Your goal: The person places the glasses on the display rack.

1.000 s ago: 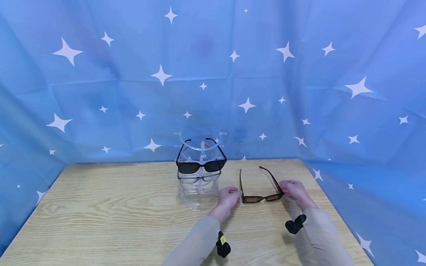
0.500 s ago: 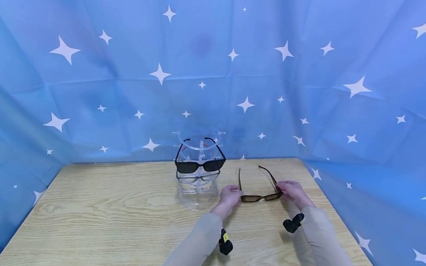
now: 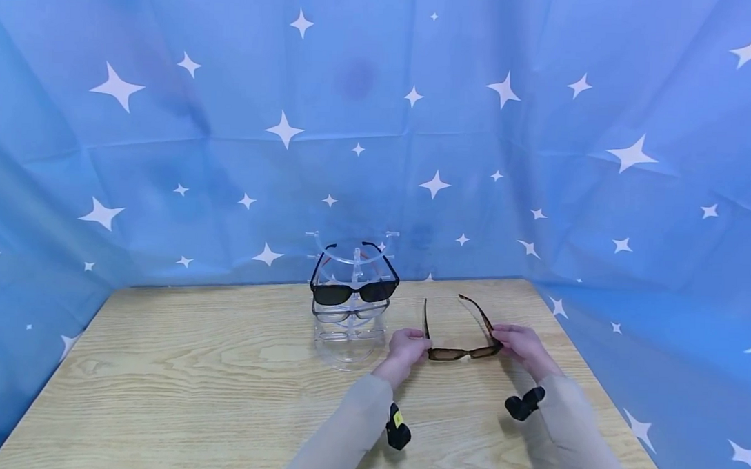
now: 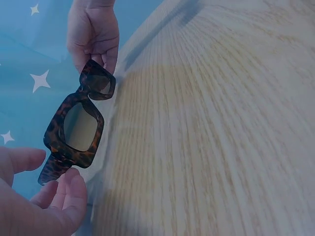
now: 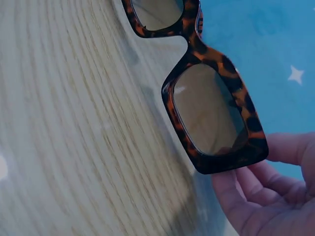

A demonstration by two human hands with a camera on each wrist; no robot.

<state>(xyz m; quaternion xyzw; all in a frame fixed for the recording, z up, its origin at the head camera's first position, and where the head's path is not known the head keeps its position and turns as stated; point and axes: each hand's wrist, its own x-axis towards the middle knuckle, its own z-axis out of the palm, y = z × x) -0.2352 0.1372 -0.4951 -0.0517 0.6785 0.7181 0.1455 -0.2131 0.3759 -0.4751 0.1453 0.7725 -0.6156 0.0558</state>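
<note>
Tortoiseshell sunglasses [image 3: 448, 355] with brownish lenses are held between my two hands, temples unfolded and pointing away from me. My left hand [image 3: 409, 347] pinches their left end by the hinge; in the left wrist view its thumb and fingers [image 4: 74, 196] lie around that corner. At the opposite end, my right hand [image 3: 523, 344] grips the hinge corner, and the right wrist view shows its fingers [image 5: 253, 184] behind the tortoiseshell frame [image 5: 231, 160]. Left of my left hand stands a clear display stand [image 3: 357, 261] carrying black sunglasses [image 3: 333, 295] above grey-framed eyeglasses [image 3: 332, 317].
Lower on the stand is a clear-framed pair of eyeglasses [image 3: 331, 336]. The stand's top arm [image 3: 331, 254] bears no glasses. The wooden table [image 3: 178, 379] meets a blue star-printed curtain [image 3: 244, 85] along its back and sides.
The tortoiseshell sunglasses have tilted a little, so their lenses show more. My right hand has shifted slightly toward me. The stand and its glasses stay put.
</note>
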